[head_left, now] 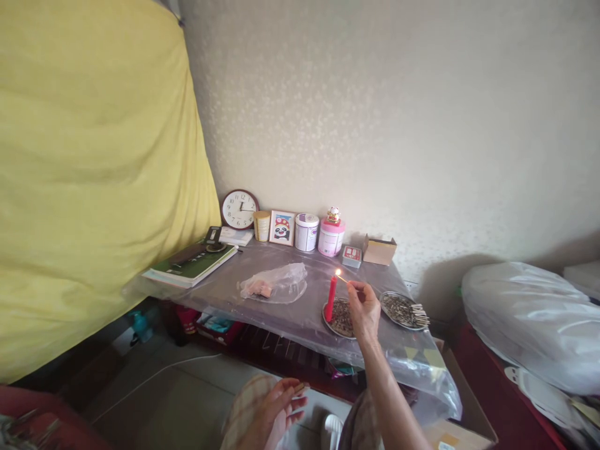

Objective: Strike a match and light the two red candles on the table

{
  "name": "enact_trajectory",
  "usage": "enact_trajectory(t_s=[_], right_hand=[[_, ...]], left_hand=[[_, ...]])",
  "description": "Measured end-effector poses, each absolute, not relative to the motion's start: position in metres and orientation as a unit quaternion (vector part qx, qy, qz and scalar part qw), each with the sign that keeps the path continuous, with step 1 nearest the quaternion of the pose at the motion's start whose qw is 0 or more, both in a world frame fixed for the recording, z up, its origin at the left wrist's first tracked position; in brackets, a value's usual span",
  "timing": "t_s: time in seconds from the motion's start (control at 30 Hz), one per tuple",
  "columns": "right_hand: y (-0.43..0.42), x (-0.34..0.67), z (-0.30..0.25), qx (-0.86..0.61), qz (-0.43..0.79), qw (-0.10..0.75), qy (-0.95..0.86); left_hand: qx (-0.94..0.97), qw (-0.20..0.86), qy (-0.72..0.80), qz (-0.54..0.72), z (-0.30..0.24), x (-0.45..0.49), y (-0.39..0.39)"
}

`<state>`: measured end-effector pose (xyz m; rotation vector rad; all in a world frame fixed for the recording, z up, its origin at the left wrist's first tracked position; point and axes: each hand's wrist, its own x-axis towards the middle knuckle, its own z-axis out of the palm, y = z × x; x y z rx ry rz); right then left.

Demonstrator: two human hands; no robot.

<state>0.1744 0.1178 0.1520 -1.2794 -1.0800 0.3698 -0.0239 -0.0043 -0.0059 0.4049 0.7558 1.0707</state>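
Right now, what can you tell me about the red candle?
The red candle is slim, plain and waxy-looking, standing roughly upright inside a round dish of dark grains, at its left edge. The right hand holds a burning matchstick to its top, without touching the candle itself; whether it is lit cannot be told.

Just left of the right fingers (357, 287), a red candle (330, 301) and burning match (344, 280) obstruct; farther left, a gap reaches the plastic bag (287, 282). Beyond the fingers stands a cardboard box (379, 251); rightward, room opens above a low plate (390, 319).
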Motion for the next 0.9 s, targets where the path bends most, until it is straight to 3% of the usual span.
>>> enact_trajectory(t_s=[0.9], right_hand=[[0.123,0.173,0.150,-0.584,0.168,0.632,-0.481]], left_hand=[[0.160,0.775,0.345,0.505,-0.011,-0.022,-0.004]])
